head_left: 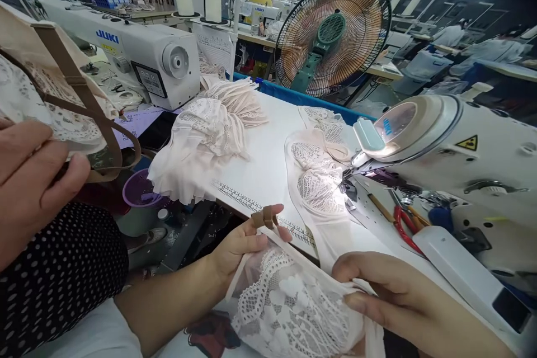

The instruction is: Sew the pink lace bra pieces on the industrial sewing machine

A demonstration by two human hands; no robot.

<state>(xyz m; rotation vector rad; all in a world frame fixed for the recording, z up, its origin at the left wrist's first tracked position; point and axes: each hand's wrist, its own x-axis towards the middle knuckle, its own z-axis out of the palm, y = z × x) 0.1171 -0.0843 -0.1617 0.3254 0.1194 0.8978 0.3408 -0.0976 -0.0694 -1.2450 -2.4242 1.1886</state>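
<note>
A pale pink lace bra piece is stretched between my two hands, low in front of me. My left hand pinches its upper left edge, and a brown band wraps round a finger there. At the right end, my right hand grips the fabric between thumb and fingers. Just beyond, another lace bra lies on the white sewing table, its right side beneath the lit head of the sewing machine. The lower part of the held piece runs out of view.
At the left, another person's hand holds a lace bra with brown straps. A pile of pale lace pieces covers the table's far left. Red-handled scissors lie near the machine. Behind stand a large fan and another sewing machine.
</note>
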